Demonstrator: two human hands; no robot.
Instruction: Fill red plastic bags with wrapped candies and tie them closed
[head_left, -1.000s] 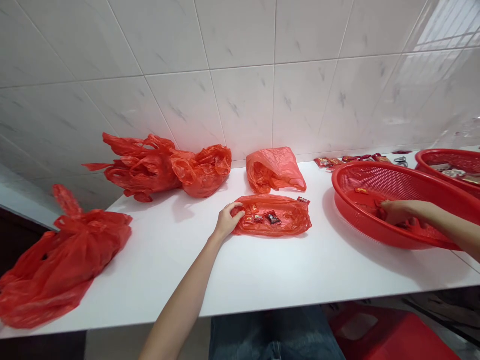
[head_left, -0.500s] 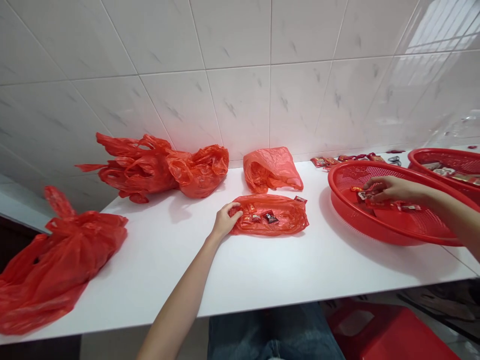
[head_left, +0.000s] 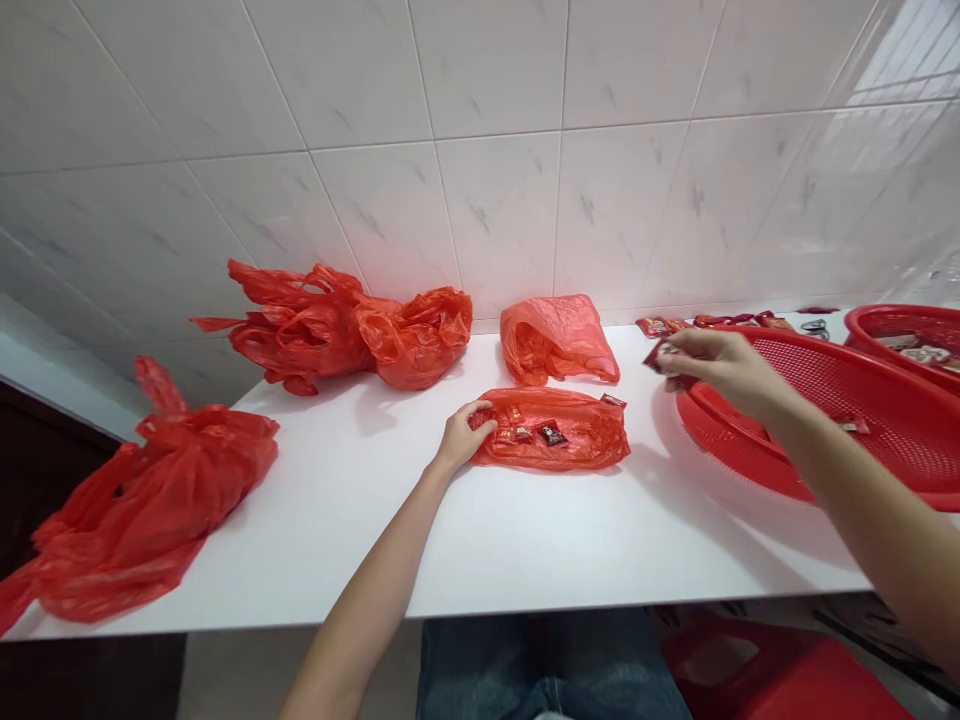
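Packet (head_left: 655, 356), small dark-red wrapped: right of centre, pinched in right hand (head_left: 716, 366) | just lifted from round red plastic mesh basket (head_left: 892, 408), so separate | left hand (head_left: 462, 438) clamped on thin red plastic bag (head_left: 589, 442), mid-frame

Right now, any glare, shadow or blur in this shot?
Head view: bright barred reflection on the wall, top right; soft shadow on the table beside the near basket; the packet in the right hand looks blurred.
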